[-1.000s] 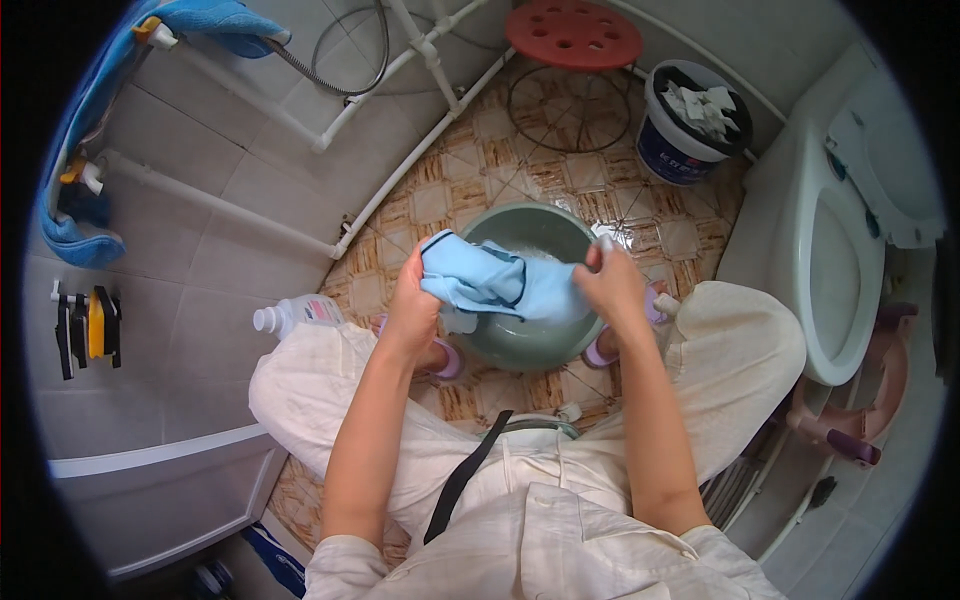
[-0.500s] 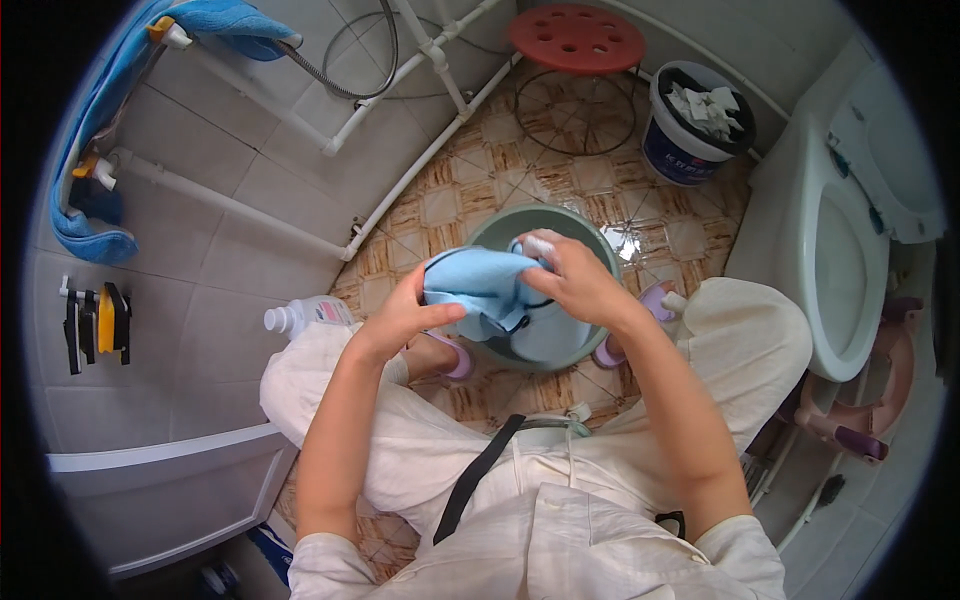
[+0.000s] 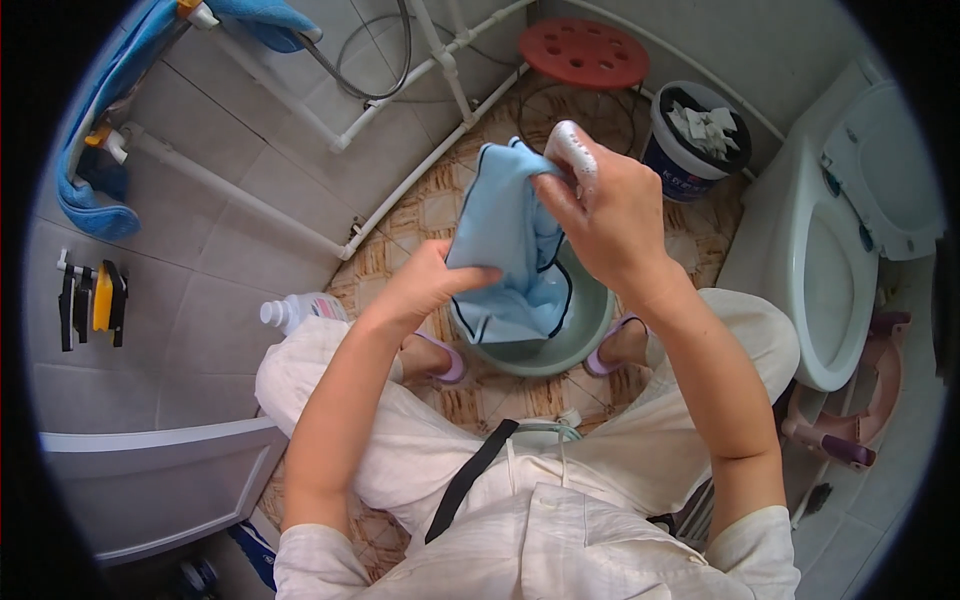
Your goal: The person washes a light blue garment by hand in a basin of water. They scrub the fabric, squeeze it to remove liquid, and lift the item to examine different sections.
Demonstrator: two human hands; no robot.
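Note:
A light blue cloth (image 3: 505,225) with dark edging hangs stretched between my hands, above a green basin (image 3: 600,318) on the floor between my feet. My left hand (image 3: 432,283) grips the cloth's left side, its thumb lying across the front. Higher up, my right hand (image 3: 612,205) pinches the cloth's upper right part; white suds coat its fingers. The cloth's lower part droops in a fold over the basin and hides much of the inside.
A detergent bottle (image 3: 300,312) stands by my left knee. Ahead are a red stool (image 3: 583,52) and a bucket of crumpled paper (image 3: 690,150). A toilet (image 3: 815,300) stands at the right. White pipes (image 3: 400,200) run along the wall; a blue towel (image 3: 85,200) hangs at the left.
My right hand has risen, pulling the bunched cloth upward so that it now hangs open and longer. My left hand keeps hold of its left side.

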